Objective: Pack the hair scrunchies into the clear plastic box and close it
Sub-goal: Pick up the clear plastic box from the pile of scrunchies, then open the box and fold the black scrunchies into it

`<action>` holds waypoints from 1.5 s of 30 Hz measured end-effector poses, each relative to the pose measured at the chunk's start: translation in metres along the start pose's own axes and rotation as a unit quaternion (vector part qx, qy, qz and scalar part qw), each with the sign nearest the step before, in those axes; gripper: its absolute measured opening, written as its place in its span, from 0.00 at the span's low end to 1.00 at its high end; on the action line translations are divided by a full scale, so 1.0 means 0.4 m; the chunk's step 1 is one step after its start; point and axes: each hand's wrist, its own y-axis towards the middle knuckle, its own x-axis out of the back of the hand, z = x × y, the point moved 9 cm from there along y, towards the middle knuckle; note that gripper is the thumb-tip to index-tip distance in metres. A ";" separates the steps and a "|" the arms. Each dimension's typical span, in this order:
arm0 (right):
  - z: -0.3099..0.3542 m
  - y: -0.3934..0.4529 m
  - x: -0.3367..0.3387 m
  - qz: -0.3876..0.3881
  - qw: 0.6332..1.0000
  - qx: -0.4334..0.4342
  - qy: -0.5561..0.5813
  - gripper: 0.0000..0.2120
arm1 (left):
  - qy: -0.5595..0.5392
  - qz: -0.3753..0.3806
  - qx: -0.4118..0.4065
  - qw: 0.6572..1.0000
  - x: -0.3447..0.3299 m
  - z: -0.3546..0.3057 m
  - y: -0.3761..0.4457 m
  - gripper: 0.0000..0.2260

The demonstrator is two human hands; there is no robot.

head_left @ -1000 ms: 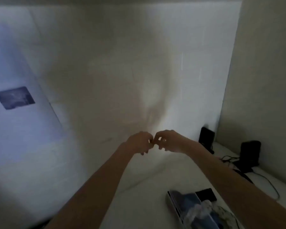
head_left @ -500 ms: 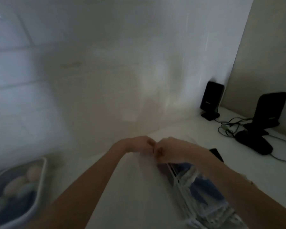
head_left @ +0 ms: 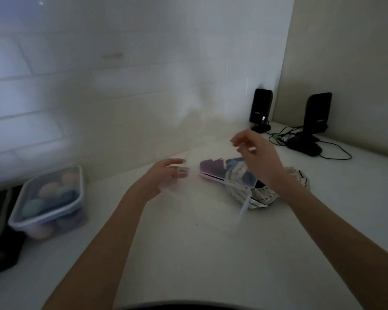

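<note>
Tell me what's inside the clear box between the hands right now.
Through the clear box a purple scrunchie and blue ones show. The right hand covers the far end, so anything there is hidden; blur prevents a count.

You have two hands in view: left hand (head_left: 164, 173), right hand (head_left: 259, 156). You have two clear plastic boxes on the counter (head_left: 188, 242): one lidded box (head_left: 51, 203) at far left, one clear plastic box (head_left: 227, 173) by your right hand. Two black speakers (head_left: 260, 106) (head_left: 316, 115) stand at the back right. Scrunchies (head_left: 211, 167) in both boxes are too blurred for you to count.
</note>
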 end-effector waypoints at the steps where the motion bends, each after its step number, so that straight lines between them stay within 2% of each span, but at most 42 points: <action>1: -0.020 -0.023 0.029 -0.046 0.998 -0.025 0.020 0.13 | -0.023 -0.023 -0.007 0.999 0.014 0.007 -0.019 0.14; 3: -0.067 -0.067 0.073 -0.114 0.990 -0.075 0.034 0.13 | -0.091 -0.057 -0.015 0.994 0.039 0.024 -0.049 0.12; 5: -0.104 -0.100 0.095 -0.134 0.984 -0.120 0.003 0.14 | -0.196 -0.065 -0.020 0.978 0.056 0.039 -0.069 0.13; 8: -0.140 -0.127 0.066 -0.060 0.983 -0.166 -0.047 0.13 | -0.269 -0.113 -0.046 0.955 0.094 0.058 -0.090 0.16; 11: -0.129 -0.130 0.018 0.018 0.981 -0.143 -0.132 0.09 | -0.240 -0.186 -0.074 0.950 0.135 0.062 -0.104 0.17; 15: -0.032 -0.071 -0.038 0.010 0.973 -0.016 -0.228 0.10 | -0.238 -0.236 -0.088 0.938 0.184 0.064 -0.108 0.16; 18: -0.016 -0.012 -0.123 0.093 0.947 0.005 -0.309 0.11 | -0.262 -0.241 -0.079 0.931 0.209 0.075 -0.105 0.14; 20: -0.054 -0.003 -0.181 0.216 0.888 -0.048 -0.403 0.14 | -0.262 -0.241 -0.076 0.931 0.212 0.078 -0.102 0.14; 22: -0.091 -0.021 -0.207 0.310 0.837 -0.100 -0.441 0.19 | -0.262 -0.238 -0.074 0.932 0.207 0.082 -0.095 0.15; 23: -0.100 -0.026 -0.213 0.324 0.832 -0.107 -0.438 0.19 | -0.263 -0.235 -0.073 0.933 0.203 0.082 -0.092 0.14; 25: -0.111 -0.019 -0.216 0.309 0.849 -0.101 -0.417 0.17 | -0.270 -0.228 -0.069 0.933 0.192 0.081 -0.089 0.14; 27: -0.116 -0.003 -0.211 0.283 0.879 -0.104 -0.369 0.12 | -0.279 -0.219 -0.068 0.933 0.181 0.078 -0.087 0.14; 29: -0.111 0.022 -0.187 0.236 0.927 -0.123 -0.263 0.08 | -0.268 -0.223 -0.063 0.935 0.181 0.080 -0.087 0.16; 31: -0.080 0.051 -0.141 0.161 0.968 -0.129 -0.141 0.10 | -0.240 -0.234 -0.050 0.941 0.183 0.083 -0.088 0.17; 34: -0.029 0.077 -0.074 0.041 0.989 -0.130 0.064 0.13 | -0.181 -0.243 -0.044 0.952 0.171 0.071 -0.102 0.19; 37: 0.034 0.088 -0.056 -0.009 0.961 -0.096 0.260 0.15 | -0.131 -0.215 -0.056 0.966 0.125 0.047 -0.112 0.19; 40: 0.084 0.094 -0.087 0.021 0.887 -0.094 0.452 0.19 | -0.033 -0.199 -0.068 0.977 0.093 0.028 -0.121 0.14; 41: 0.093 0.095 -0.102 0.034 0.867 -0.102 0.486 0.20 | 0.026 -0.213 -0.095 0.972 0.094 0.013 -0.132 0.18; 43: 0.102 0.096 -0.136 0.062 0.843 -0.118 0.522 0.21 | 0.164 -0.253 -0.185 0.935 0.094 -0.048 -0.172 0.27; 45: 0.105 0.095 -0.171 0.093 0.827 -0.130 0.539 0.23 | 0.254 -0.247 -0.295 0.887 0.057 -0.136 -0.213 0.29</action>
